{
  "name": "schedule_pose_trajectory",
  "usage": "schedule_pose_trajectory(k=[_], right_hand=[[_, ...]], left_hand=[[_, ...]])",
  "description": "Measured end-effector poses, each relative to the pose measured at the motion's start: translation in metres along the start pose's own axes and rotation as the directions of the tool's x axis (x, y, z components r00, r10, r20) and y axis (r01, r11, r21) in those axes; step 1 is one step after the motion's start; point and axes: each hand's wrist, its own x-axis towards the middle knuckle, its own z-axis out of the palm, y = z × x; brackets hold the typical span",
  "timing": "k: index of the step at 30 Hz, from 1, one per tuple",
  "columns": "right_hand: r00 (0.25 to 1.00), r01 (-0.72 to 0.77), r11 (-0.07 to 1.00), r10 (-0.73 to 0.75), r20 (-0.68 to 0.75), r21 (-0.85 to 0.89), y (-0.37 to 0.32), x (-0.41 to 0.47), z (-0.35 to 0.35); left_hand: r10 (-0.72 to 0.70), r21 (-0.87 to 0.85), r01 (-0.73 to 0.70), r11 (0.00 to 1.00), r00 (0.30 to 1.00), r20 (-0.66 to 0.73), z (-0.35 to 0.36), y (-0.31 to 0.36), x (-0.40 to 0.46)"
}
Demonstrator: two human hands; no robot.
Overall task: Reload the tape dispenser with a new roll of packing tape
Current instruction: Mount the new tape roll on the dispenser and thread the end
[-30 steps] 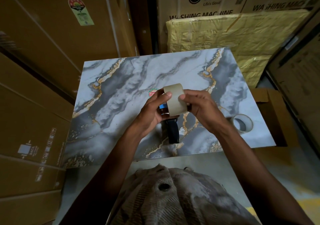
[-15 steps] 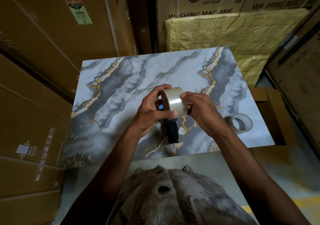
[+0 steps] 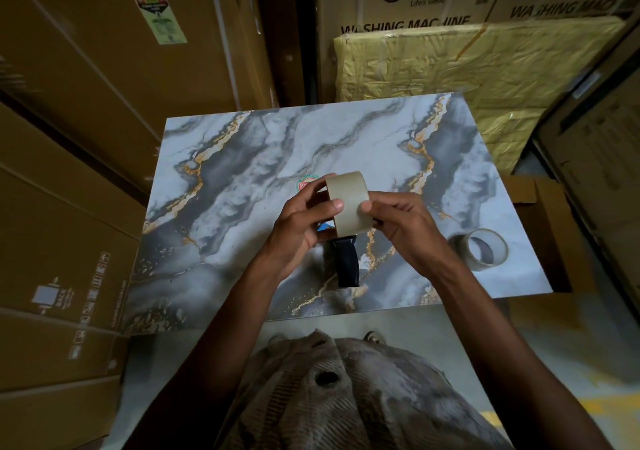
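A tan roll of packing tape sits on the tape dispenser, held above the middle of the marble-patterned table. My left hand grips the roll's left side, thumb on its outer face. My right hand holds the right side, thumb tip pressing on the tape surface. The dispenser's dark handle hangs down below the roll between my wrists; a bit of its blue body shows under my left fingers. The rest of the dispenser is hidden by my hands.
A second, nearly used-up tape roll lies on the table at the right. Large cardboard boxes stand to the left and behind. A yellow wrapped package leans behind the table. An open carton sits right of the table.
The roll and dispenser stayed between both hands. The roll's surface turned a little and its glossy glare is gone; my thumbs shifted slightly over the tape face.
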Motion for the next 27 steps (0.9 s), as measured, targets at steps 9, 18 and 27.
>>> schedule_pose_trajectory(k=[9, 18, 27], right_hand=[[0.998, -0.023, 0.997, 0.018, -0.067, -0.076, 0.009, 0.005, 0.001], [0.999, -0.024, 0.996, 0.021, -0.045, -0.087, 0.01, 0.006, 0.0], [0.992, -0.015, 0.983, -0.009, -0.13, -0.185, 0.015, 0.006, 0.002]], left_hand=[[0.073, 0.08, -0.077, 0.994, 0.996, 0.052, -0.007, -0.002, 0.0], [-0.038, -0.054, 0.039, 0.998, 0.999, 0.012, -0.003, -0.007, 0.001], [0.045, 0.093, -0.048, 0.995, 0.999, 0.03, -0.011, -0.008, -0.002]])
